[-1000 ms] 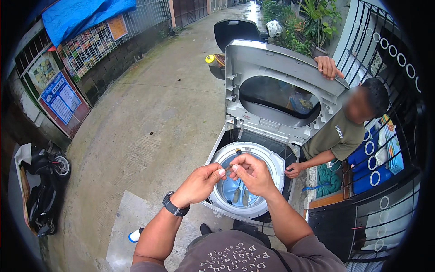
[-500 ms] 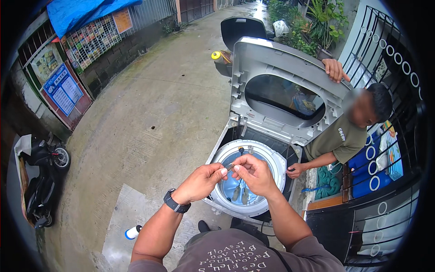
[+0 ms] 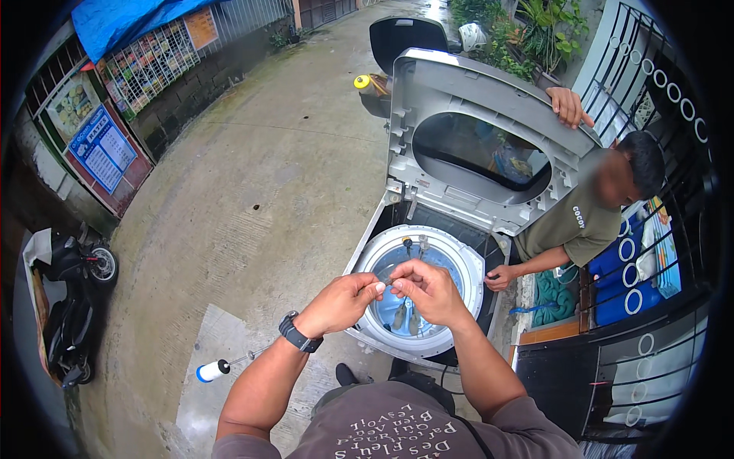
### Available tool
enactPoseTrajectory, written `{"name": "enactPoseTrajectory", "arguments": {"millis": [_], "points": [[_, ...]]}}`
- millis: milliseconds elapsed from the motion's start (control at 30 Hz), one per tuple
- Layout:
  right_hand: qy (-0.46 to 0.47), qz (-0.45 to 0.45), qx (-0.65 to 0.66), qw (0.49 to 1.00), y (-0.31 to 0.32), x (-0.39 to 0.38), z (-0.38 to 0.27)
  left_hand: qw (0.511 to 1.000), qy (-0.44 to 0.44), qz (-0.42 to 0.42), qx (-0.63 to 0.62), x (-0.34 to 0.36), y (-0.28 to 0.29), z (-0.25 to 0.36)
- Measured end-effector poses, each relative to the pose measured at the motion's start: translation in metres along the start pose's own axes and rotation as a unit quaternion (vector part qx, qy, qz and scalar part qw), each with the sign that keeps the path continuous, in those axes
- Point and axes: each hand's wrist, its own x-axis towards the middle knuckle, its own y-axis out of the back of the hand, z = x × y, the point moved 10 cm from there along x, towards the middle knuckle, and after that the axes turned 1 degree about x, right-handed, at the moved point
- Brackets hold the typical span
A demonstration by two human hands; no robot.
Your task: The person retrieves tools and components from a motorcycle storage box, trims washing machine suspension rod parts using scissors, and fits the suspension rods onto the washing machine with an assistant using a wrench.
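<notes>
Above the open tub of a top-loading washing machine, both my hands meet fingertip to fingertip. A watch sits on the wrist of my left hand, whose thumb and forefinger are pinched. My right hand pinches at the same spot, palm turned down. Between them is a small, thin dark piece, too small to name. Below, inside the blue-bottomed tub, lie several rod-like parts with grey ends. The machine's grey lid frame, with its oval window, is raised at the far side.
On the right a co-worker has one hand on the lid frame and the other by the tub rim. A white cylinder with a rod lies on the concrete at left. A black scooter stands farther left; barred windows line the right.
My hands stay pinched together over the tub, hardly moved. The view has shifted slightly, so more of the rod on the white cylinder shows. The co-worker keeps the same hold.
</notes>
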Motion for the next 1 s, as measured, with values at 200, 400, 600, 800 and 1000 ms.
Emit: {"name": "enactPoseTrajectory", "arguments": {"millis": [200,400,600,800,1000], "points": [[0.002,0.030,-0.076,0.997,0.008,-0.018,0.016,0.994,-0.025,-0.013,0.109,0.014,-0.011,-0.006],[-0.041,0.082,-0.032,0.995,0.015,-0.049,0.045,0.990,-0.033,-0.075,0.112,0.025,-0.040,-0.009],[-0.065,0.138,-0.023,0.988,0.020,-0.081,0.071,0.994,-0.023,-0.091,0.059,0.029,-0.071,-0.030],[-0.091,0.175,0.014,0.980,0.014,-0.109,0.110,0.994,0.001,-0.082,0.072,0.020,-0.096,-0.045],[-0.167,0.256,0.177,0.935,-0.014,-0.169,0.182,0.990,-0.109,-0.068,-0.058,0.047,-0.134,-0.038]]}}
